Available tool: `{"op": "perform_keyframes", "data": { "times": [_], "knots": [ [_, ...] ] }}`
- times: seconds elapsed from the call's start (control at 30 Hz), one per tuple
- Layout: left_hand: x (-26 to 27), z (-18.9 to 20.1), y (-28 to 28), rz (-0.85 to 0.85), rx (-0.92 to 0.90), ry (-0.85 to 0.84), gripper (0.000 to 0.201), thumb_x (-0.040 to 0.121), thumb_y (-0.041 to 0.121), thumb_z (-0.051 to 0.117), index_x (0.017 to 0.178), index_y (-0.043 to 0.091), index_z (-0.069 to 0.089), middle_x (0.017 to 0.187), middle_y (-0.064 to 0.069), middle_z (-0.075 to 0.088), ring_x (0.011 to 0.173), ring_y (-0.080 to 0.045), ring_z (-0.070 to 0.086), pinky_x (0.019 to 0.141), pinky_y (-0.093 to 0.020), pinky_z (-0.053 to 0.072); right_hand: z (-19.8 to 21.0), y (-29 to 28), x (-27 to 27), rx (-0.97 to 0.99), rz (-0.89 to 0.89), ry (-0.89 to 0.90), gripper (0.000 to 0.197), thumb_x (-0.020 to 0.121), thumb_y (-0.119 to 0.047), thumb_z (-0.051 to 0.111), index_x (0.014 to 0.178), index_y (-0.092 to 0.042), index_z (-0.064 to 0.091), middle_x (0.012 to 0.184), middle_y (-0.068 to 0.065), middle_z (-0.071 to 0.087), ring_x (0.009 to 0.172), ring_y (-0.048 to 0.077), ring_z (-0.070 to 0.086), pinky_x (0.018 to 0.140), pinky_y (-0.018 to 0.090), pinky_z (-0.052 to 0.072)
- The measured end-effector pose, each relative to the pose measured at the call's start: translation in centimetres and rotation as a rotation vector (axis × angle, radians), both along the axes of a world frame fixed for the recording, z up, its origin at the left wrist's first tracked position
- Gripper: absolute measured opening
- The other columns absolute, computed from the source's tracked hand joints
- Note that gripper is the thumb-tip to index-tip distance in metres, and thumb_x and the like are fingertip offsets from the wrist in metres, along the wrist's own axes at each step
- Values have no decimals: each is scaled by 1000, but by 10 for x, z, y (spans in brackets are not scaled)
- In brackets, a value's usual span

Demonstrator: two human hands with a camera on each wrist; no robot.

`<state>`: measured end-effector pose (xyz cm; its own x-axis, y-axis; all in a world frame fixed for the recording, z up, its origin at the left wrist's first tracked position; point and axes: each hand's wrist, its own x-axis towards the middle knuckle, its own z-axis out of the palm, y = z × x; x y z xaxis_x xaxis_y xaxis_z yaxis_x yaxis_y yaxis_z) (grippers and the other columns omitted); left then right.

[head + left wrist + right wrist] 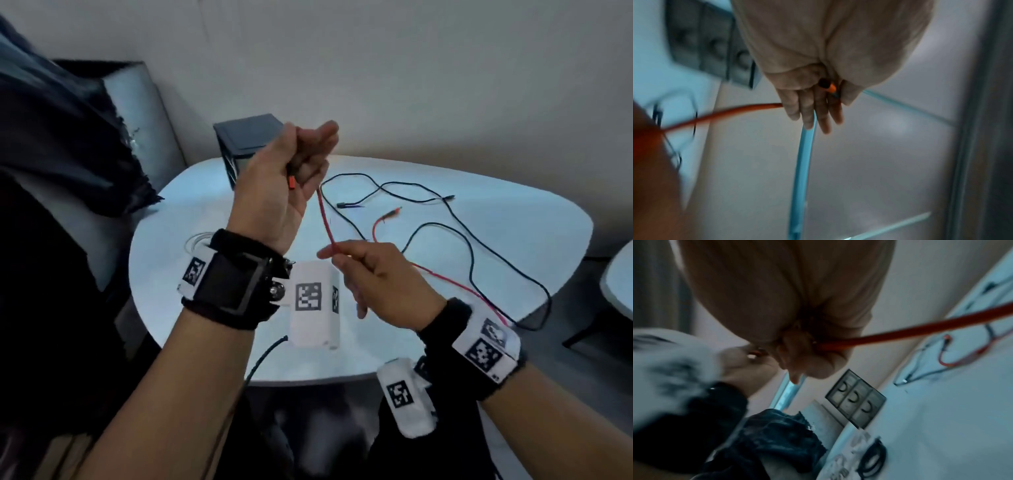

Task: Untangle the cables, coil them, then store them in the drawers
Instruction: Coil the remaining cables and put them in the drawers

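Coiling begins: your left hand point(291, 171) grips the red cable point(325, 219) plug end; your right hand point(373, 274) pinches it toward five o'clock. Next, loop it round.

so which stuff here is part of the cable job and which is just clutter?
Job:
- red cable, held by left hand and right hand
- black cable, loose on the table
- drawers
- coiled white cable, beside left wrist

Lying about:
- white tagged box
- dark cloth over the chair
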<state>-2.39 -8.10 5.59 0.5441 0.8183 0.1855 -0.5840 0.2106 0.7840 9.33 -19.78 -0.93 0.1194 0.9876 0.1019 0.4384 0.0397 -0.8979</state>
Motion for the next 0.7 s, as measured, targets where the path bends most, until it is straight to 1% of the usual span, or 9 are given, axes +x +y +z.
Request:
{"op": "perform_keyframes", "data": {
  "times": [0.07, 0.13, 0.23, 0.3, 0.4, 0.5, 0.57, 0.63, 0.7],
  "knots": [
    [1, -15, 5, 152, 125, 197, 36, 108, 22, 36, 91, 12, 67, 104, 1, 75, 109, -11, 63, 97, -24, 44, 14, -13, -11, 14, 61, -172, 23, 104, -21, 46, 107, -22, 68, 51, -14, 42, 50, 6, 41, 53, 12, 37],
    [3, -31, 2, 238, 306, 480, 36, 107, 21, 39, 90, 12, 70, 90, 6, 75, 90, -1, 67, 87, -17, 49, 33, -18, -7, 85, 43, -297, 23, 103, -24, 47, 102, -21, 70, 54, -16, 47, 54, 7, 43, 55, 15, 34],
    [3, -43, -15, 5, 450, 727, 43, 107, 24, 40, 85, 4, 71, 60, -1, 68, 57, -8, 65, 60, -12, 46, 56, -8, 20, 206, -100, -385, 23, 98, -28, 54, 92, -16, 72, 68, -6, 65, 60, 13, 54, 61, 28, 42],
    [1, -38, -28, -173, 352, 651, 49, 107, 28, 38, 80, 4, 70, 49, -4, 57, 44, -16, 58, 65, -23, 49, 62, 2, 40, 244, -212, -288, 14, 94, -22, 64, 87, -15, 73, 77, 3, 71, 67, 20, 61, 66, 31, 47],
    [-5, -18, -37, -220, 103, 348, 54, 104, 32, 38, 65, 14, 71, 43, 2, 39, 36, -14, 46, 65, -30, 56, 54, 12, 56, 277, -316, -127, 8, 92, -16, 68, 89, -17, 76, 67, -16, 69, 59, 4, 57, 64, 16, 45],
    [-10, -2, -31, -167, -24, 58, 49, 104, 28, 36, 78, 9, 73, 49, 4, 51, 48, -13, 60, 70, -26, 59, 33, 15, 44, 163, -255, -179, 14, 96, -18, 62, 97, -17, 76, 52, -26, 56, 51, 0, 46, 57, 8, 35],
    [-12, 1, -21, -68, 21, 22, 40, 105, 24, 34, 96, 2, 67, 62, 2, 66, 70, -16, 72, 76, -27, 58, 22, 8, 25, 49, -130, -228, 19, 99, -22, 58, 99, -16, 76, 52, -26, 55, 52, -1, 47, 56, 9, 35],
    [-16, -8, -8, 74, 162, 139, 35, 107, 21, 33, 106, 4, 63, 74, -1, 74, 87, -20, 74, 90, -36, 56, 20, -2, 6, -16, 16, -277, 22, 100, -25, 55, 100, -17, 76, 53, -23, 54, 53, 0, 48, 56, 11, 35],
    [-22, -22, 2, 222, 364, 376, 32, 107, 23, 37, 105, 12, 66, 80, -1, 77, 95, -21, 73, 101, -49, 50, 31, -13, -9, -25, 124, -305, 24, 102, -28, 51, 98, -20, 73, 54, -14, 49, 52, 5, 42, 55, 17, 34]
  ]
}}
